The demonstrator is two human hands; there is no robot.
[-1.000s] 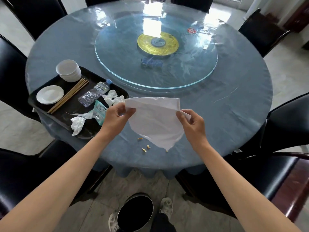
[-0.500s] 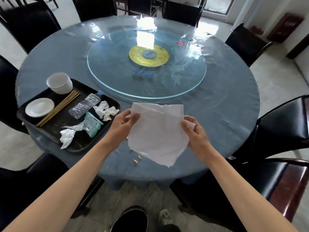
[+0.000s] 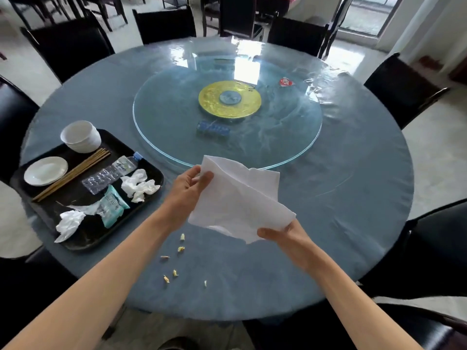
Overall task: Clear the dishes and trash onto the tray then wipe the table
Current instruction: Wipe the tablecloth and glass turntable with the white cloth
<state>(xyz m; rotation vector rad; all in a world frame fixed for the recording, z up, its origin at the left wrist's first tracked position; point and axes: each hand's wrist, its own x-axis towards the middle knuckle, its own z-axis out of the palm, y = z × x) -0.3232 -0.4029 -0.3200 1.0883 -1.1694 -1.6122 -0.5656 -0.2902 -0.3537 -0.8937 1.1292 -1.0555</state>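
— Cloth (image 3: 237, 195): where is it?
— Above the table (image 3: 353, 210), stretched between both hands. Left hand (image 3: 188, 189) pinches its far corner; right hand (image 3: 285, 236) grips its near edge.
— Crumbs (image 3: 174, 258)?
— Below it, beside the tray (image 3: 151, 173).

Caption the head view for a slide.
Both hands, left hand and right hand, hold a white cloth above crumbs beside the loaded tray.
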